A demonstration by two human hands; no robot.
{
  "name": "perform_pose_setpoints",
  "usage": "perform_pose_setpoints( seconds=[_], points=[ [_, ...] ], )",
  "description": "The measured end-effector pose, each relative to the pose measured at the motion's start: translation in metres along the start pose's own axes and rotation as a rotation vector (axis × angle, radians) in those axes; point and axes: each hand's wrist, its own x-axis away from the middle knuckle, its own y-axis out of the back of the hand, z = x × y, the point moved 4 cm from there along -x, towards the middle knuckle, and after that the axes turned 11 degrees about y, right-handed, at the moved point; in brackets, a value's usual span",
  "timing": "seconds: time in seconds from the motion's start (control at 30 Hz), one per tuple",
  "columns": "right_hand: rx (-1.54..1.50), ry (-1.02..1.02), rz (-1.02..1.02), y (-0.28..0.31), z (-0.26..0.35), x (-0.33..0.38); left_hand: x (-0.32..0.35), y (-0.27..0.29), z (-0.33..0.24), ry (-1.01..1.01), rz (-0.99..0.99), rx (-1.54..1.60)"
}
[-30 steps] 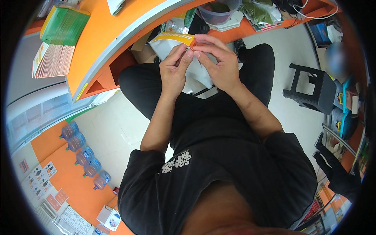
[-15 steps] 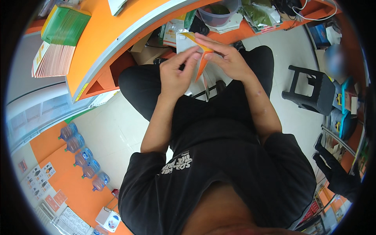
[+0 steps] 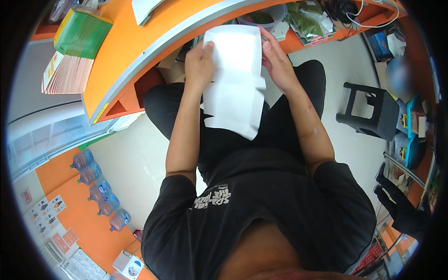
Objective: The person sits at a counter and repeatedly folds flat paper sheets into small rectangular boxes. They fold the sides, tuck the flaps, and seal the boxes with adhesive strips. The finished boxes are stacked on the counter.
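Over my lap, an unfolded paper carton blank [image 3: 233,93] shows its plain white inside, with creases across it and notched flaps along its lower part. My left hand [image 3: 199,67] grips its left edge, thumb on the white face and the other fingers mostly hidden. On the opposite side, my right hand [image 3: 279,65] holds the upper right edge between thumb and fingers. The lower end of the blank hangs free above my dark trousers.
An orange counter [image 3: 126,46] with a grey edge curves in front and left, bearing a fanned stack of printed cartons [image 3: 67,74]. A plastic tub [image 3: 266,16] stands beyond the blank. To the right is a black stool [image 3: 373,109]; several water bottles [image 3: 100,190] stand at left.
The carton blank, seen narrow with its orange and yellow outside showing, is now spread with its white inside up. My hands have moved apart to its two side edges.
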Motion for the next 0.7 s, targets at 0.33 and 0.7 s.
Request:
perform_pose_setpoints(
  seconds=[0.33, 0.7],
  points=[
    [0.07, -0.196, -0.017, -0.007, -0.035, 0.037, -0.009, -0.022, 0.029, 0.322, 0.155, 0.438],
    [0.278, -0.184, -0.202, 0.01, -0.045, 0.03, -0.011, -0.058, 0.029, 0.2, 0.127, 0.049]
  ],
)
